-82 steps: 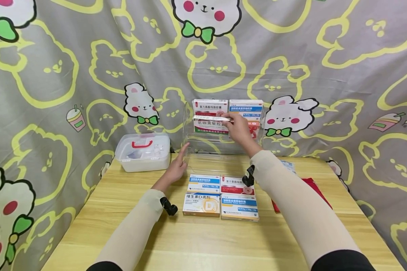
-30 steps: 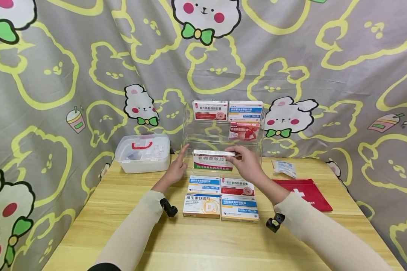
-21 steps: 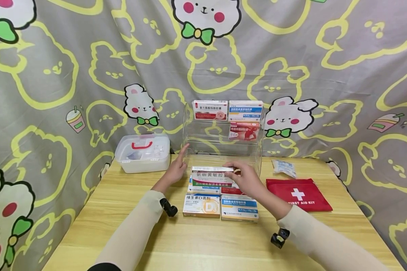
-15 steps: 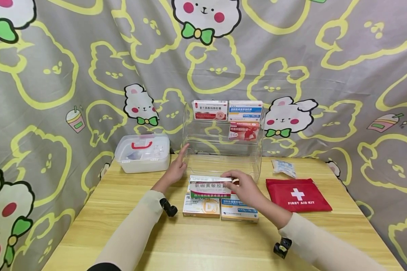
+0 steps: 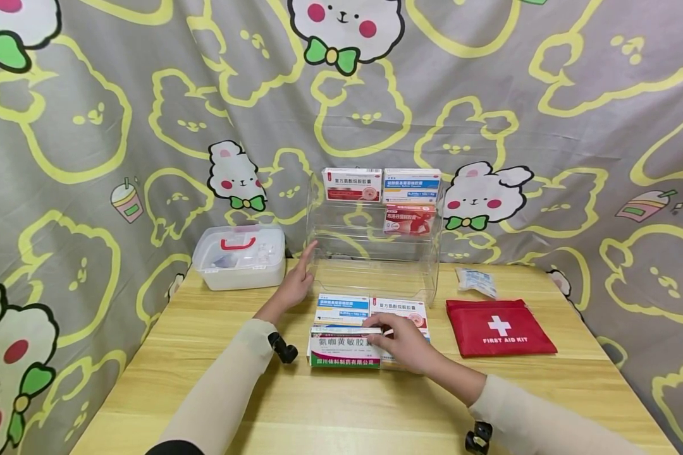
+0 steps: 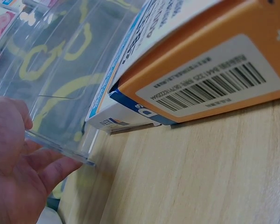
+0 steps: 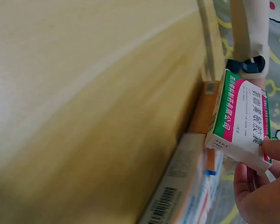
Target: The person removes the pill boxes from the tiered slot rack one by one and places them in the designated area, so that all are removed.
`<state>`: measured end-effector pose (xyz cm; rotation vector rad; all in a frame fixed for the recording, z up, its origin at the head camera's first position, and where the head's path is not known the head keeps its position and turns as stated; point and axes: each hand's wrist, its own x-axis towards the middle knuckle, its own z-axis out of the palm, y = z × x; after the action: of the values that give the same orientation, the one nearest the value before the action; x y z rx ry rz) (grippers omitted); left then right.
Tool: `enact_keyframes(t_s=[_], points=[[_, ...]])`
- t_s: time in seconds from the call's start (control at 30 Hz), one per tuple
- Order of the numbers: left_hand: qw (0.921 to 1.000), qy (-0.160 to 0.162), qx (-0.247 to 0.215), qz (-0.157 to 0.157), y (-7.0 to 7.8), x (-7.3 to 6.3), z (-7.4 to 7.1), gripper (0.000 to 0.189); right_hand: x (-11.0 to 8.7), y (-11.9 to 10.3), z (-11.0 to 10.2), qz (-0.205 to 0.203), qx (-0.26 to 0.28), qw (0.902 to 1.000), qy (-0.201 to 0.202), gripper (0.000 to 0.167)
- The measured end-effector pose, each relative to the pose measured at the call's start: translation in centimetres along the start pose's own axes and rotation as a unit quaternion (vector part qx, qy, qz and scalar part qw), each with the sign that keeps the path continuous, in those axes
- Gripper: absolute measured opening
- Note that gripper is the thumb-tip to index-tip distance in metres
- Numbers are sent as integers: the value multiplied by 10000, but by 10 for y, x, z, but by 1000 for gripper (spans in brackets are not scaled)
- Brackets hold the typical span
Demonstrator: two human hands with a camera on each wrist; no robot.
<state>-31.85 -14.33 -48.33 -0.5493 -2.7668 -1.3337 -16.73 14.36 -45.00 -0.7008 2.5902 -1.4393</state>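
My right hand pinches a white, pink and green medicine box by its right end. The box is held tilted above the front row of medicine boxes on the table. It hides most of the orange vitamin D box and part of the blue-white box beside it. Behind these lie another blue-white box and a red-white box. At the left side of a clear stepped display rack, my left hand holds the rack's edge, its thumb and fingers on either side in the left wrist view.
On the rack's top tier stand a red-white box and a blue-white box, with a red box below. A lidded plastic case stands left. A red first aid pouch and a small packet lie right.
My right hand has taken the pink and green box off the rack's second tier and brought it down and forward over the front boxes. The left hand has stayed at the rack.
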Motion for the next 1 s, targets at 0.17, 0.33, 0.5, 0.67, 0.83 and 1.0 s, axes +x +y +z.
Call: enact_keyframes(t_s=[0.17, 0.33, 0.5, 0.67, 0.83, 1.0], points=[[10000, 7, 20, 19, 0, 1, 0, 90, -4, 7, 10, 43, -15, 10000, -60, 20], [10000, -31, -30, -58, -2, 1, 0, 91, -10, 14, 21, 20, -277, 9996, 85, 19], [10000, -39, -32, -73, -4, 2, 1, 87, -15, 17, 29, 39, -471, 9988, 114, 18], [10000, -14, -47, -59, -4, 3, 1, 83, -17, 17, 33, -9, -590, 9982, 86, 14], [9999, -35, -69, -92, -3, 2, 1, 87, -20, 15, 36, -130, -738, 9972, 73, 6], [9999, -5, -74, -86, -3, 2, 1, 84, -21, 15, 40, -165, -891, 9958, 137, 10]])
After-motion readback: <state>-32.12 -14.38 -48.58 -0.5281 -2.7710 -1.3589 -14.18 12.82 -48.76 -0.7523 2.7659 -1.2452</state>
